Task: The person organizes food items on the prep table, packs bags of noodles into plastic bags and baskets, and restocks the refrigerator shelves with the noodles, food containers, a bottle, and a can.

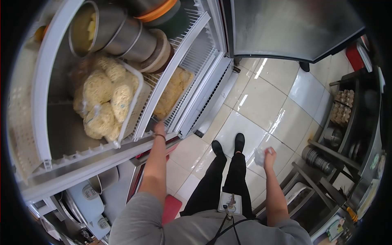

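My left hand (159, 129) reaches into the open refrigerator at the edge of a lower wire shelf (188, 87). It is close to a bag of yellowish food (173, 93) lying on that shelf. Its fingers are mostly hidden, so whether it grips anything does not show. Out over the floor on the other side, my right hand (269, 156) is closed on a crumpled clear plastic bag (259, 157). On the shelf above, a white basket (138, 92) holds clear bags of pale noodles (100, 87).
Metal pots (118, 34) crowd the upper shelf. The glass refrigerator door (286, 26) stands open. A rack at right bears egg trays (342, 107) and stacked metal bowls (317, 160). Light floor tiles (261, 94) look shiny. A red stool-like object (171, 207) is beside my left leg.
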`<act>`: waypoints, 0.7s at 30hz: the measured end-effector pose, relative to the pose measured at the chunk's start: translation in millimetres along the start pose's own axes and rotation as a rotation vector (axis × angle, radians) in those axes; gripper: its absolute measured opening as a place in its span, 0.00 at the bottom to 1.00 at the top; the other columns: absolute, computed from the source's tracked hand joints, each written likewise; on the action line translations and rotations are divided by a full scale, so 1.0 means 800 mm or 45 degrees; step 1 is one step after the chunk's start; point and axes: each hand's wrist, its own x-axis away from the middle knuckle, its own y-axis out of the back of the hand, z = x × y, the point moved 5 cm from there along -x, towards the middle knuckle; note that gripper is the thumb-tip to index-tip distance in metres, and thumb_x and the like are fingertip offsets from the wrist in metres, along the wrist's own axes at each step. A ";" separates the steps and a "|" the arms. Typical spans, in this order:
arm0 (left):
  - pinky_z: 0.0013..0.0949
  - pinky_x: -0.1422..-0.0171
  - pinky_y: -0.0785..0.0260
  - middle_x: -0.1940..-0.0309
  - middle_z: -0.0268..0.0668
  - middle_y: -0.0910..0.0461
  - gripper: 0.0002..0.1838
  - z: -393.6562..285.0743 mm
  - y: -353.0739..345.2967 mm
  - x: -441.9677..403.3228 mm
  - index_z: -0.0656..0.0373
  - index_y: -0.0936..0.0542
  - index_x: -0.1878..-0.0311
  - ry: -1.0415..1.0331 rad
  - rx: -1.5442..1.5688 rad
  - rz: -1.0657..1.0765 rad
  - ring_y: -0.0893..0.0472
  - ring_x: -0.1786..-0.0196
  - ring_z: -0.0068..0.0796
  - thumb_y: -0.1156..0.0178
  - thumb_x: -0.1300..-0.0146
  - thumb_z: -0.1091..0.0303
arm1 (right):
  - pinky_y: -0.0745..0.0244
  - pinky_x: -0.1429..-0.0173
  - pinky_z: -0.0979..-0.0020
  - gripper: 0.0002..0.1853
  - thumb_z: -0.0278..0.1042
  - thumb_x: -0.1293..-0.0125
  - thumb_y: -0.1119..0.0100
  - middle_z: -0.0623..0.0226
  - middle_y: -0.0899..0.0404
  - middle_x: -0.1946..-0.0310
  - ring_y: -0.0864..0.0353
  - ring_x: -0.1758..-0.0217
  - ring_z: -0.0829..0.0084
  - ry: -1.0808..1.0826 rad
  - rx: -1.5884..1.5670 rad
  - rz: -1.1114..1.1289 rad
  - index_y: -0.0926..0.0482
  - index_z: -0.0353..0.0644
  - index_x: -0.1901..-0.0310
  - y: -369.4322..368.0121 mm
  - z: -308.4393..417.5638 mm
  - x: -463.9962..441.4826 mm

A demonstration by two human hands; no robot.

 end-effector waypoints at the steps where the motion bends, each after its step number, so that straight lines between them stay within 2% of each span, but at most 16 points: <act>1: 0.39 0.52 0.37 0.56 0.42 0.29 0.23 -0.011 -0.001 -0.004 0.60 0.30 0.50 -0.052 -0.066 -0.038 0.29 0.57 0.33 0.44 0.49 0.61 | 0.35 0.62 0.73 0.10 0.25 0.52 0.52 0.62 0.26 0.73 0.30 0.67 0.73 0.018 0.160 -0.214 0.25 0.34 0.67 0.027 -0.054 -0.011; 2: 0.41 0.53 0.37 0.58 0.42 0.30 0.21 -0.025 -0.003 -0.006 0.58 0.30 0.51 -0.108 -0.130 -0.075 0.29 0.60 0.33 0.44 0.49 0.62 | 0.32 0.58 0.71 0.15 0.27 0.52 0.52 0.55 0.24 0.68 0.26 0.63 0.68 0.039 0.318 -0.427 0.24 0.32 0.61 0.046 -0.097 -0.015; 3: 0.41 0.53 0.37 0.58 0.42 0.30 0.21 -0.012 0.012 -0.046 0.58 0.30 0.51 -0.101 -0.131 -0.081 0.29 0.60 0.33 0.44 0.49 0.62 | 0.33 0.53 0.69 0.19 0.28 0.52 0.51 0.49 0.25 0.63 0.26 0.57 0.61 -0.027 0.507 -0.329 0.26 0.30 0.57 0.065 -0.095 -0.006; 4: 0.43 0.53 0.37 0.60 0.40 0.31 0.19 0.002 0.022 -0.102 0.57 0.29 0.54 -0.309 -0.348 0.181 0.30 0.62 0.34 0.44 0.50 0.62 | 0.33 0.49 0.68 0.22 0.29 0.53 0.49 0.43 0.26 0.58 0.27 0.52 0.55 -0.091 0.694 -0.228 0.28 0.29 0.53 0.085 -0.096 0.004; 6: 0.45 0.55 0.34 0.70 0.34 0.33 0.11 -0.035 -0.013 -0.029 0.56 0.29 0.61 -0.124 -0.092 0.226 0.32 0.70 0.31 0.45 0.50 0.66 | 0.33 0.50 0.65 0.20 0.29 0.54 0.48 0.41 0.26 0.60 0.27 0.53 0.50 -0.099 0.658 -0.277 0.26 0.29 0.57 0.116 -0.140 0.015; 7: 0.45 0.55 0.34 0.70 0.34 0.33 0.11 -0.043 -0.029 -0.016 0.56 0.29 0.61 -0.121 -0.090 0.221 0.32 0.70 0.31 0.45 0.50 0.66 | 0.33 0.51 0.64 0.19 0.29 0.54 0.48 0.42 0.25 0.62 0.26 0.55 0.50 -0.143 0.716 -0.204 0.25 0.30 0.58 0.128 -0.159 0.020; 9: 0.35 0.59 0.31 0.67 0.36 0.29 0.13 -0.059 -0.056 -0.003 0.57 0.27 0.59 -0.195 0.066 0.363 0.27 0.65 0.30 0.46 0.52 0.72 | 0.33 0.52 0.63 0.18 0.28 0.54 0.49 0.42 0.25 0.64 0.25 0.56 0.51 -0.187 0.774 -0.130 0.25 0.31 0.59 0.135 -0.165 0.020; 11: 0.35 0.60 0.29 0.67 0.34 0.25 0.13 -0.073 -0.104 0.000 0.56 0.27 0.56 -0.078 0.280 0.267 0.24 0.66 0.28 0.46 0.47 0.72 | 0.32 0.54 0.62 0.16 0.27 0.55 0.50 0.43 0.24 0.67 0.24 0.59 0.52 -0.309 0.858 -0.012 0.24 0.33 0.62 0.127 -0.133 0.034; 12: 0.35 0.60 0.29 0.64 0.35 0.25 0.14 -0.084 -0.131 0.003 0.57 0.27 0.55 -0.073 0.270 0.240 0.24 0.62 0.29 0.45 0.48 0.72 | 0.32 0.54 0.62 0.16 0.27 0.55 0.50 0.43 0.24 0.67 0.24 0.59 0.52 -0.309 0.863 -0.009 0.24 0.33 0.62 0.122 -0.133 0.032; 14: 0.34 0.59 0.28 0.62 0.37 0.25 0.15 -0.109 -0.182 0.006 0.60 0.28 0.54 -0.051 0.299 0.172 0.23 0.59 0.30 0.44 0.48 0.73 | 0.30 0.62 0.61 0.12 0.27 0.56 0.49 0.44 0.24 0.74 0.23 0.67 0.50 -0.092 0.826 -0.103 0.23 0.34 0.67 0.114 -0.122 0.018; 17: 0.36 0.57 0.29 0.64 0.40 0.25 0.14 -0.160 -0.234 0.038 0.64 0.28 0.57 -0.137 0.230 0.121 0.24 0.60 0.31 0.45 0.47 0.73 | 0.30 0.60 0.61 0.13 0.27 0.56 0.49 0.43 0.24 0.72 0.23 0.65 0.49 -0.099 0.708 -0.164 0.24 0.34 0.66 0.100 -0.089 0.009; 21: 0.36 0.59 0.29 0.64 0.38 0.26 0.11 -0.174 -0.235 0.020 0.63 0.27 0.59 -0.234 0.142 0.060 0.25 0.62 0.30 0.46 0.45 0.71 | 0.31 0.57 0.61 0.15 0.28 0.56 0.49 0.42 0.25 0.71 0.24 0.62 0.49 -0.115 0.637 -0.041 0.24 0.34 0.64 0.103 -0.108 -0.013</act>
